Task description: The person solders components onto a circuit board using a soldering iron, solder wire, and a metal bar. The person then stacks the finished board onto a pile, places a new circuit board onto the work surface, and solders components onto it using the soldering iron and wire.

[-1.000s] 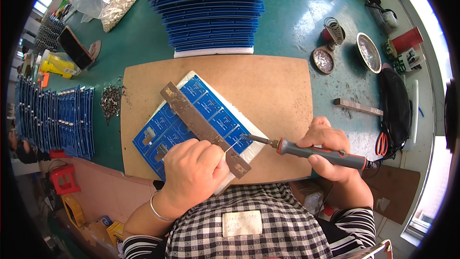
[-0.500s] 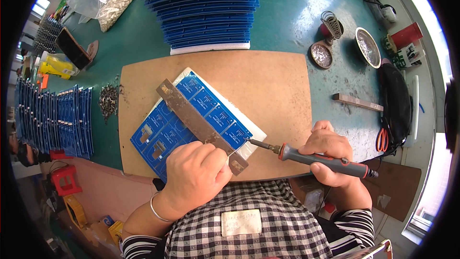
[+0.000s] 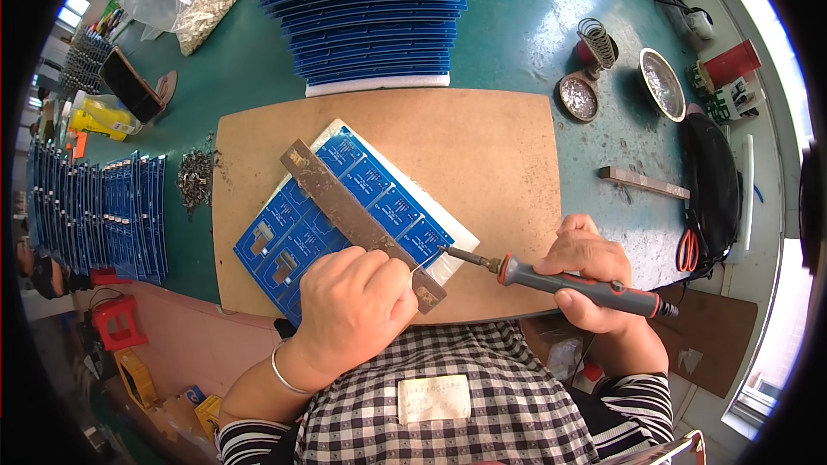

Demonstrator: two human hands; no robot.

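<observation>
My right hand [image 3: 594, 280] grips a grey and red soldering iron [image 3: 564, 284], its tip touching or nearly touching the right corner of a blue circuit board panel [image 3: 370, 181]. The panel lies tilted on a white pad [image 3: 461, 245]. Across it rests a brown metal bar [image 3: 345, 208]. My left hand [image 3: 353, 301] is closed over the bar's lower part and the panel's near side. From its fingers a thin solder wire [image 3: 422, 267] points to the iron's tip; the rest of the wire is hidden in the fist.
A brown work board [image 3: 500, 146] lies under the panel. Tall blue board stacks stand behind [image 3: 375, 34] and at left [image 3: 103, 215]. At right are a spring iron stand [image 3: 594, 43], a metal bowl [image 3: 662, 86], a loose bar [image 3: 642, 182] and orange-handled scissors [image 3: 687, 251].
The iron's tip has shifted very slightly left and up along the panel's corner. My left hand has edged up a little with the wire. The panel and bar have hardly moved.
</observation>
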